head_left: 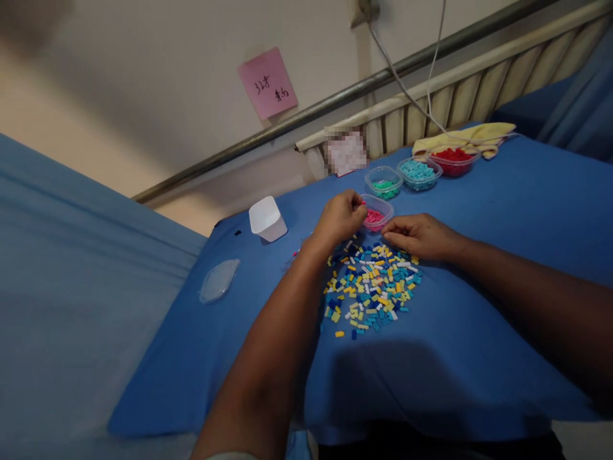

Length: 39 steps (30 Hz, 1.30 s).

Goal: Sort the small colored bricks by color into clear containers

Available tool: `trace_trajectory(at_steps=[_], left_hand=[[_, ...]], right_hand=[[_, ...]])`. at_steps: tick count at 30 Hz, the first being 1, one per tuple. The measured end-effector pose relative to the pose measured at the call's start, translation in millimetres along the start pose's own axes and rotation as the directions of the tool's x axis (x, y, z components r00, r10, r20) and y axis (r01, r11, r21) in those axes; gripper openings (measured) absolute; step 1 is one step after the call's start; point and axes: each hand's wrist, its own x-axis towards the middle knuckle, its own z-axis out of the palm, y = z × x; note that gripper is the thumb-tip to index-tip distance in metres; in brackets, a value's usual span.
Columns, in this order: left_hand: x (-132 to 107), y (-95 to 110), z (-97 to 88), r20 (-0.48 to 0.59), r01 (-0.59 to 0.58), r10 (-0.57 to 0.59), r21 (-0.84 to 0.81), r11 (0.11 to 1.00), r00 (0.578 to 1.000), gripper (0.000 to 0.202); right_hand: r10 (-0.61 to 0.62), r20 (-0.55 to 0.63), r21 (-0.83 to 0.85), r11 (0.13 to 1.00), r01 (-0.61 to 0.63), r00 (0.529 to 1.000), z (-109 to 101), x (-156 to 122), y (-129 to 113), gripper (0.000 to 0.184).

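Sitting by loose bricks (375,287), the pink-filled tub (384,207) is likely shortening reaches. The left hand (340,217) is pinching, contents unclear; the right hand (422,236) is hiding its grip.

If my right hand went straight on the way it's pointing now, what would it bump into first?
Your right hand would probably meet the clear tub of pink pieces just beyond its fingertips, though depth is hard to judge.
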Motion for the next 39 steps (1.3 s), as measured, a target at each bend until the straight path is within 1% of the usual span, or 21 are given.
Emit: trace_trajectory(at_steps=[2,4,9,12,14,15,17,18,20,23,25,26,28,30,32,35,37,39], left_hand=[[10.4,-4.3,4.7,0.048,-0.020,0.018,0.040,0.999,0.999,0.014],[14.9,-8.2,6.4,0.073,-0.041,0.037,0.048,0.998,0.997,0.014],[13.8,-10.5,6.3,0.036,-0.024,0.021,0.075,0.997,0.999,0.015],[11.8,-5.3,5.6,0.059,-0.037,0.030,0.128,0.991,0.998,0.024],[10.6,-2.5,1.0,0.071,-0.050,0.039,0.163,0.985,0.997,0.033],[9.8,-2.9,-3.6,0.060,-0.053,0.043,0.172,0.984,0.997,0.035],[6.3,-9.3,-18.6,0.005,-0.045,0.045,0.165,0.985,0.999,0.037],[2.9,-15.8,-28.7,-0.030,-0.033,0.038,0.148,0.988,0.999,0.036],[-9.3,-34.5,-52.3,-0.080,0.017,-0.008,0.105,0.994,0.997,0.030],[-41.3,-70.1,-85.3,-0.061,0.159,-0.155,0.074,0.985,0.986,0.022],[-67.6,-92.9,-97.8,-0.013,0.260,-0.259,0.057,0.964,0.966,0.020],[-80.4,-102.7,-100.2,0.008,0.305,-0.306,0.056,0.951,0.952,0.018],[-102.3,-118.1,-97.6,0.055,0.375,-0.379,0.067,0.925,0.924,0.016],[-117.9,-127.6,-88.8,0.069,0.412,-0.416,0.067,0.909,0.907,0.016],[-127.2,-132.1,-79.1,0.080,0.381,-0.385,0.062,0.923,0.919,0.021],[-134.5,-132.4,-72.1,0.138,0.253,-0.261,0.073,0.965,0.955,0.028],[-137.5,-129.8,-72.9,0.183,0.217,-0.227,0.076,0.973,0.956,0.032],[-140.2,-126.1,-75.5,0.201,0.238,-0.249,0.078,0.968,0.947,0.034]], right_hand=[[-0.005,0.003,0.002,1.000,0.005,1.000,-0.6,0.4,-0.7,0.025],[-0.008,0.004,0.000,1.000,0.008,1.000,-0.9,0.9,-0.3,0.024],[-0.012,0.013,0.016,1.000,0.012,1.000,0.4,1.7,2.7,0.025],[-0.006,0.000,0.010,1.000,0.006,1.000,0.9,1.1,2.9,0.026],[-0.014,-0.006,-0.002,1.000,0.014,1.000,0.3,0.0,2.1,0.028],[-0.019,-0.007,-0.005,1.000,0.019,1.000,-0.3,-0.7,1.6,0.029],[-0.021,-0.009,-0.011,1.000,0.021,1.000,-1.9,-2.1,0.8,0.030],[-0.015,-0.009,-0.021,1.000,0.015,1.000,-2.7,-2.6,0.7,0.030],[0.000,-0.003,-0.055,0.999,0.000,1.000,-4.0,-3.3,1.6,0.029],[0.014,0.003,-0.095,0.995,-0.013,1.000,-3.9,-3.5,6.3,0.031],[0.015,0.009,-0.099,0.995,-0.014,1.000,-2.6,-3.6,10.6,0.033],[0.018,0.014,-0.102,0.995,-0.016,1.000,-1.9,-3.8,12.6,0.035],[0.032,0.025,-0.116,0.993,-0.029,0.999,-1.0,-4.6,15.0,0.037],[0.053,0.023,-0.140,0.989,-0.049,0.998,-1.0,-6.0,14.5,0.038],[0.080,0.019,-0.165,0.983,-0.076,0.997,-1.6,-7.5,11.5,0.039],[0.125,0.020,-0.190,0.975,-0.119,0.992,-3.2,-9.3,6.7,0.042],[0.138,0.019,-0.202,0.971,-0.131,0.990,-4.2,-10.1,5.9,0.046],[0.142,0.022,-0.211,0.968,-0.134,0.990,-5.1,-10.8,7.0,0.053]])
